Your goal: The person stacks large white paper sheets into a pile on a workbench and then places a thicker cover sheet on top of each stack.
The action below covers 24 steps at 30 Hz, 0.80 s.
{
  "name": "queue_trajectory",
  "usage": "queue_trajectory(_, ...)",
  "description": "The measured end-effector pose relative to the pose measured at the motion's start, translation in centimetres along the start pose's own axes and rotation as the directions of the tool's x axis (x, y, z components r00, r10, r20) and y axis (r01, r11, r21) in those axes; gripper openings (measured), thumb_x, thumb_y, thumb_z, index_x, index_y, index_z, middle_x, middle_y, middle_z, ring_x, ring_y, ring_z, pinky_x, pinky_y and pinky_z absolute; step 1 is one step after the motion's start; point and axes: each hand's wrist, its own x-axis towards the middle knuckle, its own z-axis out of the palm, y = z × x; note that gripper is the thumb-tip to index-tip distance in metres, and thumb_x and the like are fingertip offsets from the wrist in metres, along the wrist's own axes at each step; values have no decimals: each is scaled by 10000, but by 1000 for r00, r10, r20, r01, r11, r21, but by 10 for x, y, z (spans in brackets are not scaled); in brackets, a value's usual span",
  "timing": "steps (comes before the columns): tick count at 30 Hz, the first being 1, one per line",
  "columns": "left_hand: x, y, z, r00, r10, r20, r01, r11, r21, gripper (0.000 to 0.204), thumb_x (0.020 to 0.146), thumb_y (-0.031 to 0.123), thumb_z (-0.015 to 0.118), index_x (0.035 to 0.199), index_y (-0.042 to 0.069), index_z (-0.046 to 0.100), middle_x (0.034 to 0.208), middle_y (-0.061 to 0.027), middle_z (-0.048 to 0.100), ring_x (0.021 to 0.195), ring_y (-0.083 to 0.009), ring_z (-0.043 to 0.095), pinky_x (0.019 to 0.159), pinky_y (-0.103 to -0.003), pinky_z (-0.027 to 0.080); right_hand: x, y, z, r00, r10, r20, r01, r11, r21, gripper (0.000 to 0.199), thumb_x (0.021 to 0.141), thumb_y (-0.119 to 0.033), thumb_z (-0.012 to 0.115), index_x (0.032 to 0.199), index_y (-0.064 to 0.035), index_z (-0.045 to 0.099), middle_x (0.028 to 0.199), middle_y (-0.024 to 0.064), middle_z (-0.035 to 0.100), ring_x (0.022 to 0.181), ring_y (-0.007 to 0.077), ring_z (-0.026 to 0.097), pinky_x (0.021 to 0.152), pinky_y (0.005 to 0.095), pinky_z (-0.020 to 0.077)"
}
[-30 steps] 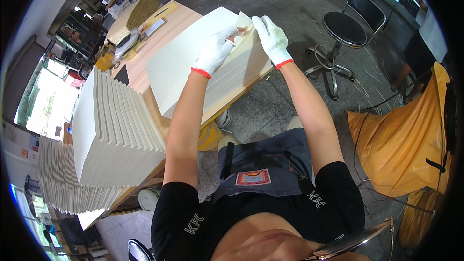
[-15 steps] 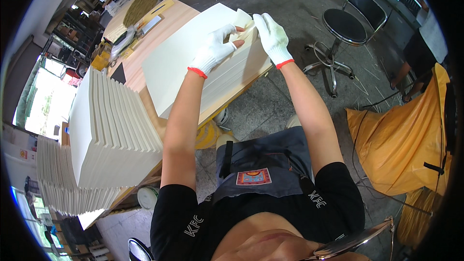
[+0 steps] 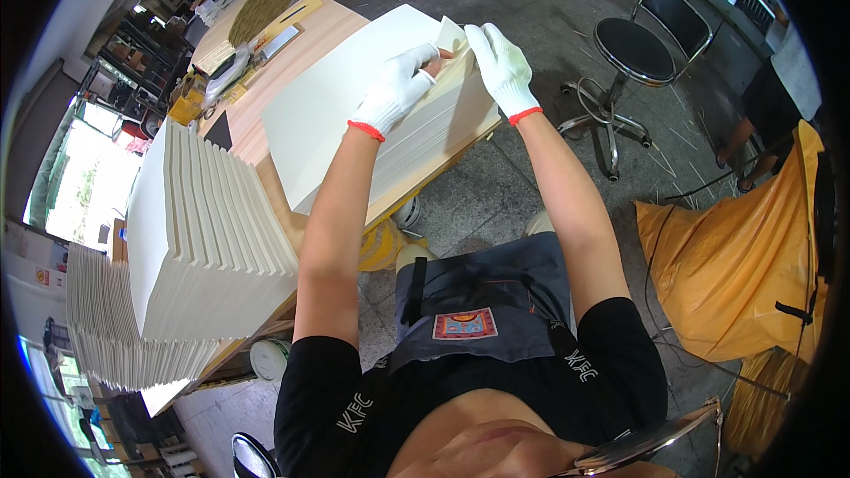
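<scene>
A fanned pile of thin pale sheets (image 3: pixel 96 319) stands at far left, in front of a bright window (image 3: pixel 84 181). Just beside it rises a tall stack of white sheets (image 3: pixel 235 283), its layers stepped in ridges along one side. Behind that, a yellow tool (image 3: pixel 186 102) and a flat dark piece (image 3: pixel 219 131) lie on the wooden table (image 3: pixel 319 34); a white tub (image 3: pixel 269 359) sits low by its edge.

Before me on the tabletop, near the side closest to my body, lies the broad stack of cream-white sheets (image 3: pixel 341 93) that I am handling. My left hand (image 3: pixel 394 90), in a white glove with a red cuff, reaches over its top, bare thumb and forefinger only narrowly apart; whether they pinch any paper, I cannot tell. Just past those fingertips, a pale corner (image 3: pixel 451 34) stands up from the stack. My right hand (image 3: pixel 502 66), gloved to match, lies along the stack's far right end, fingers straight and together, the thumb hard to make out; I cannot tell whether it grips anything.

Farther right stand a black stool (image 3: pixel 633 49) on chrome legs, an orange sack (image 3: pixel 735 257) and, at the edge, another person (image 3: pixel 788 93), partly in view.
</scene>
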Motion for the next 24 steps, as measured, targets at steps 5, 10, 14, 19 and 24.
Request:
queue_trajectory(5, -3, 13, 0, 990, -138, 41, 139, 990, -11, 354, 924, 252, 704, 1261, 150, 666, 893, -54, 684, 743, -137, 602, 736, -320, 498, 0, 5, 4, 999, -25, -27, 25, 1000, -17, 469, 1021, -556, 423, 1002, -115, 581, 890, 216, 668, 879, 446, 642, 730, 521, 458)
queue_trajectory(10, 0, 6, 1, 990, -131, 61, 136, 986, -92, 370, 921, 184, 712, 1284, 151, 651, 934, -33, 677, 719, -99, 559, 666, -283, 479, 0, 4, 4, 999, -28, -35, 29, 999, 19, 487, 1016, -555, 434, 1034, -99, 603, 917, 216, 652, 897, 451, 627, 740, 504, 452)
queue_trajectory(14, -2, 11, -2, 989, -125, 75, 130, 989, -72, 351, 949, 199, 666, 1294, 140, 645, 957, -45, 670, 789, -125, 578, 746, -299, 491, -1, 3, 4, 998, -37, -54, 38, 999, 21, 472, 1021, -553, 425, 971, -109, 574, 884, 218, 663, 872, 446, 640, 732, 513, 457)
queue_trajectory(19, -4, 2, 1, 995, 84, -60, -85, 996, -13, 308, 999, 213, 562, 1281, 131, 654, 1015, -88, 702, 905, -179, 622, 862, -322, 486, -3, -1, 3, 999, -31, -40, 33, 999, 37, 485, 1020, -561, 422, 971, -105, 579, 888, 218, 668, 879, 445, 643, 742, 517, 460)
queue_trajectory(24, 1, 1, -1, 999, 44, -2, -43, 997, 65, 292, 992, 250, 594, 1251, 132, 660, 1018, -100, 719, 908, -182, 652, 835, -319, 509, -2, 2, 3, 998, -43, -53, 43, 999, -12, 473, 1021, -555, 421, 989, -111, 581, 889, 218, 673, 888, 449, 644, 742, 526, 461)
